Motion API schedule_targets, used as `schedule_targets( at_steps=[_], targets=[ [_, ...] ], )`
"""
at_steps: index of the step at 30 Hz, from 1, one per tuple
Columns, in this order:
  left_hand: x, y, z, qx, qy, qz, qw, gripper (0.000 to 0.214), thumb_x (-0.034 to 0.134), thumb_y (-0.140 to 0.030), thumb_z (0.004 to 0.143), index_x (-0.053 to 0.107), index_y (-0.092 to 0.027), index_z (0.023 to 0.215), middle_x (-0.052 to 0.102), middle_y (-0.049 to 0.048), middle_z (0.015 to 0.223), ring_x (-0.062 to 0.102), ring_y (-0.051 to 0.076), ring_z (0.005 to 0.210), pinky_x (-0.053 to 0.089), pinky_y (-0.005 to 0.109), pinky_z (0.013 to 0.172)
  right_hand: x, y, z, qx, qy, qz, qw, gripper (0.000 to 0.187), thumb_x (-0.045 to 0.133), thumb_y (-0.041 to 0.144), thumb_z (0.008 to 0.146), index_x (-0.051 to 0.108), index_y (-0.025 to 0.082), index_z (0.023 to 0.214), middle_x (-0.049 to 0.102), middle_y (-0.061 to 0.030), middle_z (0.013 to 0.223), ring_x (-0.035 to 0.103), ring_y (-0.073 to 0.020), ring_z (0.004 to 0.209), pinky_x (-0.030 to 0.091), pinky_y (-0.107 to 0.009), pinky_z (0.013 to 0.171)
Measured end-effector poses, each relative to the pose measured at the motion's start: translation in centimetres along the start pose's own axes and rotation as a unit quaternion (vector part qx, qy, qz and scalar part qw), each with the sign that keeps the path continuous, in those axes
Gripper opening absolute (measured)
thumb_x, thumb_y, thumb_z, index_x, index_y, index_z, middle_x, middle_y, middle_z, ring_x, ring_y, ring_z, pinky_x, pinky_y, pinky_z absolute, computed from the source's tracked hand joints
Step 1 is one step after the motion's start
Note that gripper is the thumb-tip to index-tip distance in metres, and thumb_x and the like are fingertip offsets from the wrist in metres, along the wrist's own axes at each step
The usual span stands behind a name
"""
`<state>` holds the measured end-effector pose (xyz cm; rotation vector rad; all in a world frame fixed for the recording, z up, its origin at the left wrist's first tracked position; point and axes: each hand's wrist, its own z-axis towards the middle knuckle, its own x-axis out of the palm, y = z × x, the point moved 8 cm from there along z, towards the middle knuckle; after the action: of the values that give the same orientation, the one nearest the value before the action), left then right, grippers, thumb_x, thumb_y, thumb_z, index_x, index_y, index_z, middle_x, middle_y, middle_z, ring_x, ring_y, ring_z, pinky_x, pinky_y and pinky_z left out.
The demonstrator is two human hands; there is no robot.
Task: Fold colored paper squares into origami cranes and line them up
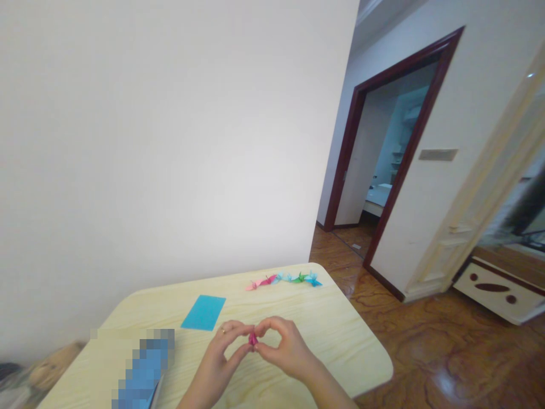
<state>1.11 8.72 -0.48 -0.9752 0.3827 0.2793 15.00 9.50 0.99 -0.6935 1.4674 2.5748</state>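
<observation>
L hand (219,350) & R hand (288,346) meet over the near-middle of the tabletop (336,335), fingers of both pinching a small magenta folded paper (252,339) btwn thumb & index tips; the piece is too small to read its folds. Blue sheet (204,312) lies flat, far-L of the piece, apart from both hands. Row of six folded paper birds (279,278) (pink, magenta, two lt. blue, green, blue) sits nr the far edge, R of the sheet; R-most bird is close to the R edge. Gap btwn sheet & row is open surface. Far edge runs along the white wall (170,142), so no reach past it. Most room is R of the R hand, out to the rounded near-R corner, w/ brown floor (426,346) beyond. Near-L, a pixelated blue object (145,369) limits space beside the L hand.
</observation>
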Motion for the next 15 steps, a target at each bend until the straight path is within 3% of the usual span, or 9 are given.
schedule_targets(
  at_steps=[7, 11, 15],
  targets=[
    [0.01, 0.71, -0.12, -0.041, -0.002, 0.009, 0.999, 0.013, 0.063, -0.036, 0.075, 0.067, -0.024, 0.078, 0.07, 0.0033, 0.084, 0.063, 0.021, 0.083, 0.049, 0.033, 0.076, -0.04, 0.33, -0.01, -0.029, 0.002, -0.013, 1.0, 0.03, 0.067, 0.016, 0.067, 0.065, 0.022, 0.097, 0.067, -0.0014, 0.081, 0.061, -0.0155, 0.078, 0.045, -0.026, 0.075],
    [0.23, 0.72, -0.21, -0.077, -0.005, 0.01, 0.997, 0.017, 0.058, -0.037, 0.078, 0.066, -0.022, 0.075, 0.07, 0.0022, 0.074, 0.064, 0.019, 0.073, 0.049, 0.031, 0.071, -0.1, 0.58, 0.07, -0.025, -0.017, -0.033, 0.999, 0.015, 0.063, 0.012, 0.068, 0.068, 0.02, 0.081, 0.067, -0.0018, 0.076, 0.061, -0.0155, 0.076, 0.045, -0.025, 0.072],
    [0.5, 0.75, -0.27, -0.1, -0.011, -0.003, 0.995, 0.019, 0.058, -0.039, 0.076, 0.065, -0.021, 0.078, 0.07, 0.0027, 0.074, 0.063, 0.019, 0.071, 0.049, 0.031, 0.07, 0.2, -0.11, 0.17, 0.02, -0.018, -0.01, 1.0, 0.011, 0.059, 0.013, 0.071, 0.068, 0.019, 0.076, 0.068, -0.0016, 0.072, 0.062, -0.015, 0.072, 0.045, -0.026, 0.071]
  ],
)
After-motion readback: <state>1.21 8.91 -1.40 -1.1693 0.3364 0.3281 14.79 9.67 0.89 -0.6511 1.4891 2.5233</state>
